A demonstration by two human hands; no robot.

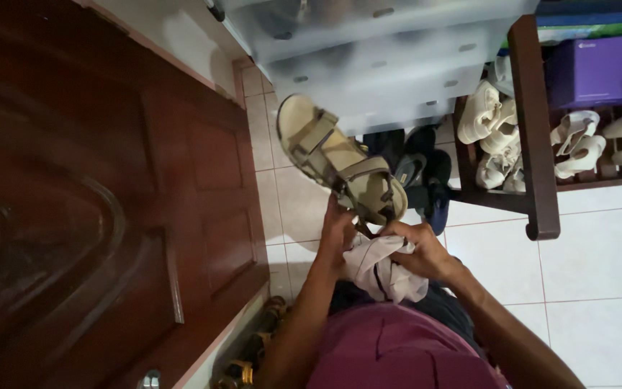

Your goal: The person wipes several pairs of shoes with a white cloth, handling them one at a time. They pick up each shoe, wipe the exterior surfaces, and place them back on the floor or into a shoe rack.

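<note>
White floor tiles run beside a dark wooden door. Above them, the tan sandal slants heel-down, toe up-left; the left hand grips its heel end, while the right hand bunches a pale cloth just below. A shoe rack stands right.

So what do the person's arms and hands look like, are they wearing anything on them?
Both arms are bare from the elbow down, with no sleeves showing there. The left hand and right hand have no gloves. I can't make out any watch, ring or bracelet. The only clothing near the arms is a dark pink shirt at the bottom.
</note>
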